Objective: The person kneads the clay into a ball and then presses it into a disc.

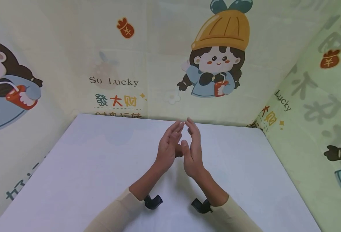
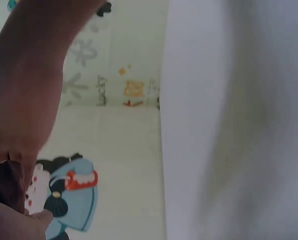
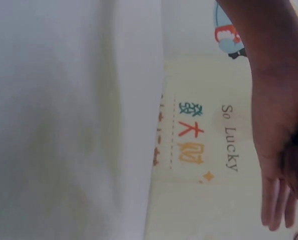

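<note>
In the head view my left hand (image 1: 167, 149) and my right hand (image 1: 193, 153) are raised above the table, palms facing and fingertips close together. Between the palms sits a small dark brown rounded thing (image 1: 178, 150), mostly covered by the hands. The left wrist view shows this brown thing (image 2: 6, 184) between the right hand (image 2: 21, 115) and part of the left hand (image 2: 13, 222). Seen from the right wrist, it lies against the left palm (image 3: 276, 115), whose fingers (image 3: 270, 200) stretch out straight. Its kind cannot be made out.
A white table (image 1: 106, 167) lies under the hands. Cream cloth walls printed with cartoon girls (image 1: 217, 64) and lettering (image 1: 113, 81) stand behind and at both sides. Black wrist mounts (image 1: 153, 202) hang under both forearms, near the beige sleeves (image 1: 119, 211).
</note>
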Motion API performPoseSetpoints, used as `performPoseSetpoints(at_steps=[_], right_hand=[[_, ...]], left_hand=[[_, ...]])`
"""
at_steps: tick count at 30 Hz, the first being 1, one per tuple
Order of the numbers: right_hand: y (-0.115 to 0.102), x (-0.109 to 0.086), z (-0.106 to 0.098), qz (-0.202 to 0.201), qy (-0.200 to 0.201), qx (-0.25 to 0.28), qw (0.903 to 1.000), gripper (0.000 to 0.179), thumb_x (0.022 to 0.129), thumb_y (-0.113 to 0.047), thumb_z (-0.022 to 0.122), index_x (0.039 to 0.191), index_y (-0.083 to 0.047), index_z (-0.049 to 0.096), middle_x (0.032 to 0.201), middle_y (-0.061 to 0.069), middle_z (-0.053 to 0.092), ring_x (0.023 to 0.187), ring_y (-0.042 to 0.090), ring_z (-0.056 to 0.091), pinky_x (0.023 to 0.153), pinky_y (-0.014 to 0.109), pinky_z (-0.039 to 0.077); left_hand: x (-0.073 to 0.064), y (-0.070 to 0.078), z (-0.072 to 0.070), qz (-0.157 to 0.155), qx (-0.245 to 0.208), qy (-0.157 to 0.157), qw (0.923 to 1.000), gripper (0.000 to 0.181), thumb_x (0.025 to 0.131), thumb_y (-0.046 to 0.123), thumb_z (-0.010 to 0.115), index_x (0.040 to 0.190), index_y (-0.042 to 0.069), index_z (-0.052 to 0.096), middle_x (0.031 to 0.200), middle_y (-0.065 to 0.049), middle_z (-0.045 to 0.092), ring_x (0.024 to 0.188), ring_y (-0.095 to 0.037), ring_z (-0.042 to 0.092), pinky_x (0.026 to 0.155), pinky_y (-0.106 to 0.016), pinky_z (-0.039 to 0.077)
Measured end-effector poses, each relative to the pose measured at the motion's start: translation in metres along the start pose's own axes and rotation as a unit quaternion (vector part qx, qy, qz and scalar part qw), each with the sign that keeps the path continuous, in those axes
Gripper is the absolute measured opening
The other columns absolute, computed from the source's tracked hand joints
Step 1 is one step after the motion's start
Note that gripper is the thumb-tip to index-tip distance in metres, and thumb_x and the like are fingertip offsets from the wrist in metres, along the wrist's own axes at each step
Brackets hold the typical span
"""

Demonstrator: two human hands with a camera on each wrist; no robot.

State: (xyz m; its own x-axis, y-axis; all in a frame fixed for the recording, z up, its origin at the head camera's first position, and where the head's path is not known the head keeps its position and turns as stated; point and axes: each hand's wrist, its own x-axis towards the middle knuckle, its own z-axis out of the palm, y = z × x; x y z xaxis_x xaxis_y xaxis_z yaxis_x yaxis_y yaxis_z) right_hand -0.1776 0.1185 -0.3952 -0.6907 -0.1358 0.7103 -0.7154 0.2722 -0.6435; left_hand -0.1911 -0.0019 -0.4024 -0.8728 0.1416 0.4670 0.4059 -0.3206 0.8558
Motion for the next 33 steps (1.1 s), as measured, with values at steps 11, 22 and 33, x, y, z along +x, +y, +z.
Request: performPoseSetpoints(at_steps=[11,22,33], right_hand=[[-0.013,0.001,0.012,0.095,-0.017,0.136,0.9859,0.073,0.112,-0.052,0.024,0.170,-0.015,0.002,0.175,-0.005,0.003,0.156,0.022,0.021,0.126,0.050,0.011],[-0.026,-0.013,0.023,0.093,-0.065,0.187,0.9758,0.068,0.114,-0.050,0.020,0.171,-0.017,0.004,0.135,0.011,0.055,0.054,0.016,0.046,0.045,0.030,0.035],[-0.038,-0.024,0.032,0.086,-0.055,0.196,0.9753,0.070,0.115,-0.048,0.022,0.169,-0.007,0.004,0.177,0.001,0.003,0.161,0.023,0.010,0.126,0.038,0.016]], left_hand=[[-0.005,0.008,0.018,0.028,0.007,0.020,0.9994,0.058,0.113,0.027,0.027,0.165,0.002,0.026,0.170,-0.010,0.030,0.157,-0.018,0.026,0.125,-0.035,0.022],[0.005,0.015,0.006,0.046,-0.009,0.051,0.9976,0.064,0.108,0.030,0.023,0.165,0.002,0.027,0.171,-0.010,0.029,0.158,-0.021,0.022,0.127,-0.047,0.012],[0.004,0.012,-0.004,0.069,-0.008,0.063,0.9956,0.062,0.109,0.026,0.017,0.165,0.001,0.024,0.172,-0.011,0.025,0.159,-0.022,0.019,0.126,-0.052,0.008]])
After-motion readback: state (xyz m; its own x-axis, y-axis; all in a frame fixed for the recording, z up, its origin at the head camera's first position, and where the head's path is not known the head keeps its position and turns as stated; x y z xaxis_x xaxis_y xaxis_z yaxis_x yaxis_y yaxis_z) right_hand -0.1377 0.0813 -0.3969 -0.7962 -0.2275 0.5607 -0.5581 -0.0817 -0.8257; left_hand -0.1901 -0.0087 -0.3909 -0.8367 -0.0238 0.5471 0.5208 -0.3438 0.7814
